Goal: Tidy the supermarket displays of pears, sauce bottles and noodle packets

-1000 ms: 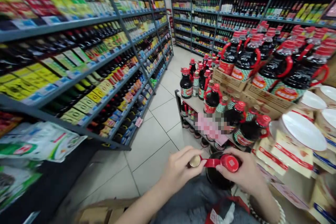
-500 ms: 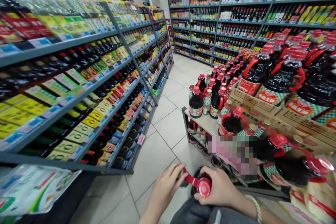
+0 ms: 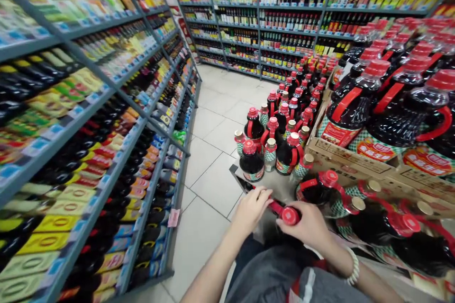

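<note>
Between my hands is a dark sauce bottle with a red cap (image 3: 290,216) and a red handle, seen from above. My right hand (image 3: 310,227) curls around its neck just below the cap. Fingers bent, my left hand (image 3: 253,209) is closed at the far end of the red handle; what lies under those fingers is hidden. The bottle's body is mostly hidden by my hands and shadow. Just beyond my hands, a similar red-capped bottle (image 3: 251,161) stands at the corner of a low display shelf (image 3: 284,185), beside small clear bottles with checkered labels (image 3: 270,155).
Large red-capped jugs (image 3: 377,109) stand in cardboard boxes (image 3: 355,161) at the right. More handled bottles (image 3: 401,222) stand near my right forearm. A tall bottle rack (image 3: 117,87) runs along the left, with tiled floor (image 3: 209,161) between. Another rack (image 3: 259,23) spans the back.
My view has turned right and down. Both hands have moved forward with the bottle, closer to the corner of the low display shelf. My right hand stays around the bottle's neck.
</note>
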Demonstrator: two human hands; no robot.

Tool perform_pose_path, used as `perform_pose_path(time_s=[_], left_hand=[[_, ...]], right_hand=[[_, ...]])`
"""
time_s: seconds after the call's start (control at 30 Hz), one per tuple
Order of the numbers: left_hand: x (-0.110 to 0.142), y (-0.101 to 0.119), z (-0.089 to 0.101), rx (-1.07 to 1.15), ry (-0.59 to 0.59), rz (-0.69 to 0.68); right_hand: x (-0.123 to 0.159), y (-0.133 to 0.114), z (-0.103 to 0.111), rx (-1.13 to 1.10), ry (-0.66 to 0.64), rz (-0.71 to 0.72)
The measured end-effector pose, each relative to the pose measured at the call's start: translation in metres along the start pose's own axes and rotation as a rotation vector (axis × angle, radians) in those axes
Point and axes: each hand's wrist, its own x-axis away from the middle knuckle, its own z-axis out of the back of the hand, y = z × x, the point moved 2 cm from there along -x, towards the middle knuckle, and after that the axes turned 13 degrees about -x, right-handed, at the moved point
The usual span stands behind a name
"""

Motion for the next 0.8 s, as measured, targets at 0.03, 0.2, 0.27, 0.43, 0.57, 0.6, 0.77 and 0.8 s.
perform_pose_path(time_s=[0.03,0.2,0.27,0.43,0.57,0.6,0.77,0.8], left_hand=[[-0.014,-0.007,-0.005,0.022,0.000,-0.033],[-0.059,-0.037,-0.015,0.170,-0.046,-0.156],[-0.069,-0.049,-0.010,0.237,-0.041,-0.200],[-0.095,-0.073,0.002,0.331,0.044,-0.292],[-0.117,-0.075,-0.009,0.271,0.050,-0.343],[-0.121,-0.075,-0.013,0.251,0.041,-0.341],[-0.131,-0.081,-0.028,0.144,-0.025,-0.347],[-0.132,-0.082,-0.029,0.113,-0.039,-0.351]], right_hand=[[-0.005,-0.001,0.000,0.001,0.057,-0.021],[-0.020,-0.016,-0.010,0.027,0.321,-0.072],[-0.025,-0.027,-0.014,0.033,0.404,-0.047],[-0.043,-0.047,-0.018,0.052,0.637,-0.019],[-0.060,-0.046,-0.024,0.096,0.817,-0.038],[-0.064,-0.045,-0.026,0.110,0.839,-0.052],[-0.083,-0.035,-0.030,0.190,0.814,-0.156],[-0.085,-0.032,-0.029,0.204,0.779,-0.173]])
